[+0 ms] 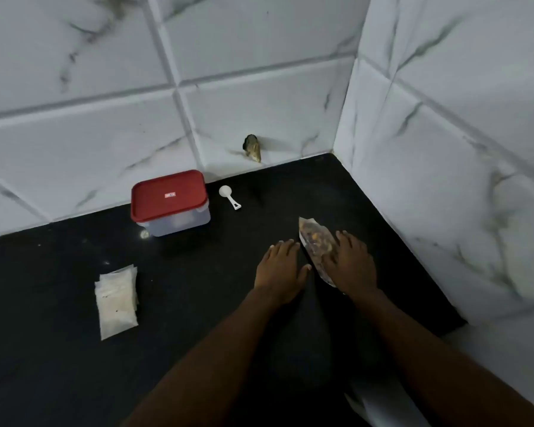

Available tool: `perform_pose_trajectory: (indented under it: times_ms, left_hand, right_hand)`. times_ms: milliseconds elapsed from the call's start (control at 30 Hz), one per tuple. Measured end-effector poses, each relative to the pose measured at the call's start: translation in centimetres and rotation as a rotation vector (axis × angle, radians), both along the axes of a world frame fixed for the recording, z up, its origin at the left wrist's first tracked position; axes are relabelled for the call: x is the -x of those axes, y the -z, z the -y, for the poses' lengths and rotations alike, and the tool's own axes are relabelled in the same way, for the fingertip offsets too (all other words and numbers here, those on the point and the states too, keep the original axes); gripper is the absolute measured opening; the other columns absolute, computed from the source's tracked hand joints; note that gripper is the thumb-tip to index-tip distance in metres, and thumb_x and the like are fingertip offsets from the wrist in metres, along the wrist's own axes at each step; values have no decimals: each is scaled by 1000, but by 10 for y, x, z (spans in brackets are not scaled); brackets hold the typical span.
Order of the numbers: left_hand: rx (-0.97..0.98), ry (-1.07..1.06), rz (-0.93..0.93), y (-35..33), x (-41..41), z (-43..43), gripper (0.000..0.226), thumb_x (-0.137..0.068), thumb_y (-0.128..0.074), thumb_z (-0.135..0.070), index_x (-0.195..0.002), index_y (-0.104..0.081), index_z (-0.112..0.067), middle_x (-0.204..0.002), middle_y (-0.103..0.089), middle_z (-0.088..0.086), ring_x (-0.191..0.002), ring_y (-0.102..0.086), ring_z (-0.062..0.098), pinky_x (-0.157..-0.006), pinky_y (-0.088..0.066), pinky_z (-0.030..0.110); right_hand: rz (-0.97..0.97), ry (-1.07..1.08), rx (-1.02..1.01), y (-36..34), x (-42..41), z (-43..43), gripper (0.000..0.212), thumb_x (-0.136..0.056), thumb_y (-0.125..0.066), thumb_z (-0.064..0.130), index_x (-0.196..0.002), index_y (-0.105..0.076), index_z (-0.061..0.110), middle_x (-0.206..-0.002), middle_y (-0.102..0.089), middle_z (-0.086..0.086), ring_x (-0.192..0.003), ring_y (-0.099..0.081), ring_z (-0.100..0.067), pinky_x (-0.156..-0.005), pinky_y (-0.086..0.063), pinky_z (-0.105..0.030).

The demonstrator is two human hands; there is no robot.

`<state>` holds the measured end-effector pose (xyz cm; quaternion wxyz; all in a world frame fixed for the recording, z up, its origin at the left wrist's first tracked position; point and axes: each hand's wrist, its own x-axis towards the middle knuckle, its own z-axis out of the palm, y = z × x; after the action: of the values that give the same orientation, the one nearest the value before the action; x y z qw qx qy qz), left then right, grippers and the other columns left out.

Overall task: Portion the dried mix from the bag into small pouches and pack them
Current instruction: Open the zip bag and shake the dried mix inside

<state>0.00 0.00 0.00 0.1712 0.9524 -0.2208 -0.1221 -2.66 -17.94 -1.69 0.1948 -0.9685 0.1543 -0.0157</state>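
Bag (313, 241) flat under right hand (350, 263), beside left hand (279, 266).

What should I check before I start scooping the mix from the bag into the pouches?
1. Bag of dried mix within reach: ok, the right hand rests on it.
2. Bag open: cannot tell, its mouth is not clear in the head view.
3. Scoop available: ok, it lies free on the counter beside the container.
4. Pouches ready: ok, stacked on the counter to the left, untouched.
5. Container open for packing: not ok, its red lid is on.
6. Left hand free: ok, flat on the counter beside the bag, holding nothing.
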Motion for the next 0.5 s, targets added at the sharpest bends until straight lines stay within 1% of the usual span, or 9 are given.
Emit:
perform_pose_trajectory:
  times_ms: [100,200,300,433,500]
  left_hand:
    - [60,-24,-82,2,-5,11,61,-103,-49,-49,-155,-37,-18,-157,-40,4,-141,-42,24,-115,-39,43]
    - [121,-41,-185,5,-7,22,53,-103,-52,-45,-149,-45,-20,-141,-48,4,-128,-52,22,-103,-49,42]
    - [238,-95,-223,7,-8,28,48,-103,-55,-41,-145,-50,-20,-134,-48,3,-119,-57,21,-97,-51,40]
    - [373,-147,-270,4,-11,32,45,-103,-57,-36,-144,-52,-19,-135,-47,2,-116,-57,18,-101,-48,34]
    - [420,-177,-281,3,-14,30,37,-103,-57,-34,-135,-59,-18,-130,-50,2,-110,-56,14,-102,-48,34]
  right_hand:
    - [-28,65,-73,0,-3,6,65,-95,-56,46,-149,-41,13,-149,-47,-12,-134,-44,-32,-103,-42,-48]
    - [-100,118,-202,4,-8,13,65,-96,-55,45,-150,-40,11,-142,-52,-15,-129,-50,-33,-101,-45,-47]
    - [-101,159,-371,8,-15,17,59,-97,-57,36,-146,-45,6,-137,-55,-19,-125,-54,-33,-101,-44,-41]
    - [-130,208,-480,10,-26,21,58,-95,-62,34,-142,-51,3,-133,-59,-21,-122,-57,-34,-100,-44,-37]
    - [-139,209,-529,6,-30,20,49,-92,-65,35,-129,-63,4,-120,-67,-18,-112,-63,-31,-94,-49,-36]
